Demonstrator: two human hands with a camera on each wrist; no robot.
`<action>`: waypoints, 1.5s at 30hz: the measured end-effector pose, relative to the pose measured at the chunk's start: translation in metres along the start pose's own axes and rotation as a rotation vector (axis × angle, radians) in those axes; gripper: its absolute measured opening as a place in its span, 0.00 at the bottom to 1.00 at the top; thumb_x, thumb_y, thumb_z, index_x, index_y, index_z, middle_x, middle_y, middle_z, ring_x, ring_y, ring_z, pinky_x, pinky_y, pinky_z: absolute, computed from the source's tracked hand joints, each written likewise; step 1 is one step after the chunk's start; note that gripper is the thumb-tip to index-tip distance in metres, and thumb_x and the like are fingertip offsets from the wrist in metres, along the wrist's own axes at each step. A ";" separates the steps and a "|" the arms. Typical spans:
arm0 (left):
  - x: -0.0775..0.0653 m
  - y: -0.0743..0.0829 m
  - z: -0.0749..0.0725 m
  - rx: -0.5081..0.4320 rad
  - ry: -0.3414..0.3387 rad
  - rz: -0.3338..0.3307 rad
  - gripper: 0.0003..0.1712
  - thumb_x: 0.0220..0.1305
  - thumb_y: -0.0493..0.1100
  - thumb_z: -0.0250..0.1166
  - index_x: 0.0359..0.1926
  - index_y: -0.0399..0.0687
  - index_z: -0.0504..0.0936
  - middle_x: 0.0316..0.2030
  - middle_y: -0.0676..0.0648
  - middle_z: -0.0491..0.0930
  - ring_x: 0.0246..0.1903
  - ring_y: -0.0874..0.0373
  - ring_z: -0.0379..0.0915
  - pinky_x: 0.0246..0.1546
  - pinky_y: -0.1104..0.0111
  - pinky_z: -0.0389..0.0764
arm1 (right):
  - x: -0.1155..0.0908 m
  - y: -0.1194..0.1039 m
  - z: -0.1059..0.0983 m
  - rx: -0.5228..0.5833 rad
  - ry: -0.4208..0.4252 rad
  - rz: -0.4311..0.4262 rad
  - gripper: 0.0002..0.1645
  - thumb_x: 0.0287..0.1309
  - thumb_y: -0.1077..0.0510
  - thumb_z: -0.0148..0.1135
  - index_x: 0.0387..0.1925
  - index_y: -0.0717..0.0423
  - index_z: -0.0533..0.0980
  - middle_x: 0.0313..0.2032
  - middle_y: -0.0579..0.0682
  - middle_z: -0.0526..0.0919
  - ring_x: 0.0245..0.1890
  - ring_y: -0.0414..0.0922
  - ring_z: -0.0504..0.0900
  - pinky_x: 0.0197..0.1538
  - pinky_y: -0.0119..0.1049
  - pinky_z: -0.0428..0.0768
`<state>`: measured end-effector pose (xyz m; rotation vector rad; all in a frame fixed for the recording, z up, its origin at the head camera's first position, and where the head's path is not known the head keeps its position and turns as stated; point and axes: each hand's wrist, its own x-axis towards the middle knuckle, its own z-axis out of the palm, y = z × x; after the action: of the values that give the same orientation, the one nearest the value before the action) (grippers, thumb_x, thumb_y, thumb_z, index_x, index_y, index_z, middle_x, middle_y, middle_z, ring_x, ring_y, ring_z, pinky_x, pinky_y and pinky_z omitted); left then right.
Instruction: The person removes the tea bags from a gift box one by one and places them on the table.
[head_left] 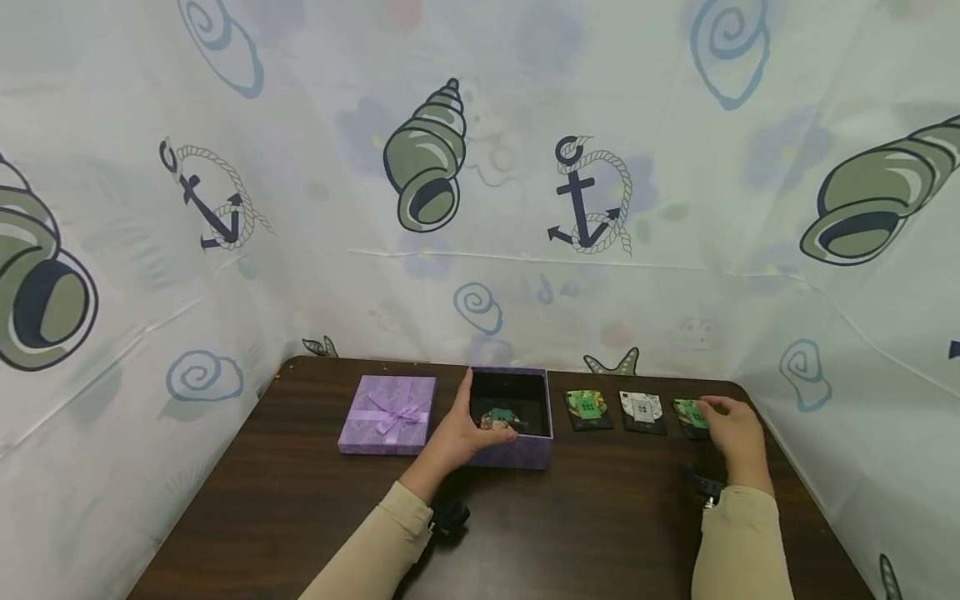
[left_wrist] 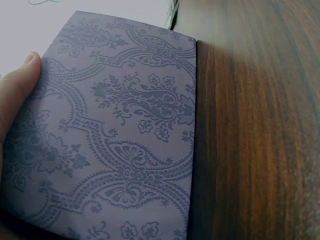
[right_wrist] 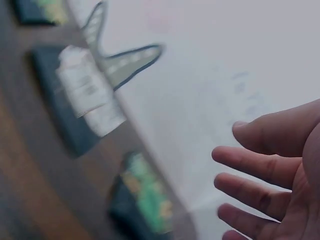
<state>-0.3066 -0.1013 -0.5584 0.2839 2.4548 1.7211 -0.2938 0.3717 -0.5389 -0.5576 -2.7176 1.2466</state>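
Observation:
My left hand [head_left: 455, 429] holds the open purple box [head_left: 517, 454] by its left side, the thumb across the front rim and a finger stretched along the left wall. The box's patterned purple wall [left_wrist: 125, 125] fills much of the left wrist view. Inside the dark interior lies a packet with a green label [head_left: 504, 415]. My right hand [head_left: 737, 437] hovers at the rightmost green packet [head_left: 688, 415] with its fingers spread and nothing between them. To the left of that packet lie a white-and-black packet [head_left: 642, 411] and another green-and-yellow one [head_left: 588, 408].
The purple lid [head_left: 371, 433] with a ribbon bow lies left of the box on the dark wooden table [head_left: 300, 500]. A white cloth [head_left: 510, 292] printed with shells and anchors stands behind the table and along both sides.

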 end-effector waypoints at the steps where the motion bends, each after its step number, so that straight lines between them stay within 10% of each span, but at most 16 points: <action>1: 0.000 0.000 0.000 -0.001 0.000 -0.001 0.87 0.47 0.65 0.89 0.90 0.73 0.32 0.89 0.38 0.43 0.81 0.31 0.59 0.73 0.33 0.70 | -0.003 -0.004 -0.004 0.018 0.014 -0.006 0.35 0.85 0.43 0.48 0.75 0.66 0.72 0.77 0.74 0.67 0.74 0.74 0.67 0.72 0.71 0.69; 15: -0.001 0.001 -0.001 0.039 0.012 -0.022 0.86 0.46 0.66 0.89 0.89 0.77 0.32 0.84 0.31 0.59 0.72 0.33 0.74 0.65 0.38 0.78 | -0.041 -0.066 -0.034 0.030 0.116 -0.183 0.35 0.84 0.37 0.51 0.72 0.57 0.78 0.69 0.67 0.81 0.65 0.63 0.79 0.56 0.53 0.78; 24: 0.000 0.000 0.001 0.054 0.009 -0.011 0.86 0.46 0.67 0.88 0.88 0.79 0.31 0.84 0.32 0.58 0.75 0.30 0.70 0.68 0.34 0.75 | -0.062 -0.104 -0.019 0.034 0.083 -0.425 0.27 0.82 0.42 0.60 0.65 0.57 0.82 0.59 0.62 0.88 0.45 0.22 0.76 0.44 0.20 0.75; 34: -0.001 0.001 0.001 0.035 0.009 -0.013 0.86 0.47 0.66 0.89 0.89 0.77 0.32 0.86 0.34 0.52 0.76 0.30 0.68 0.69 0.35 0.75 | -0.077 -0.137 0.018 0.039 -0.118 -0.539 0.23 0.82 0.44 0.60 0.65 0.53 0.81 0.59 0.56 0.88 0.61 0.58 0.85 0.62 0.59 0.83; 45: -0.001 0.003 0.002 0.054 0.023 -0.012 0.85 0.48 0.64 0.89 0.90 0.72 0.33 0.86 0.34 0.52 0.75 0.31 0.69 0.69 0.35 0.75 | -0.075 -0.171 0.060 0.071 -0.319 -0.555 0.18 0.81 0.49 0.64 0.63 0.51 0.82 0.58 0.56 0.88 0.59 0.55 0.87 0.59 0.56 0.85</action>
<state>-0.3049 -0.0987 -0.5565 0.2556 2.5168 1.6641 -0.2870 0.1991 -0.4454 0.4187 -2.7516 1.3426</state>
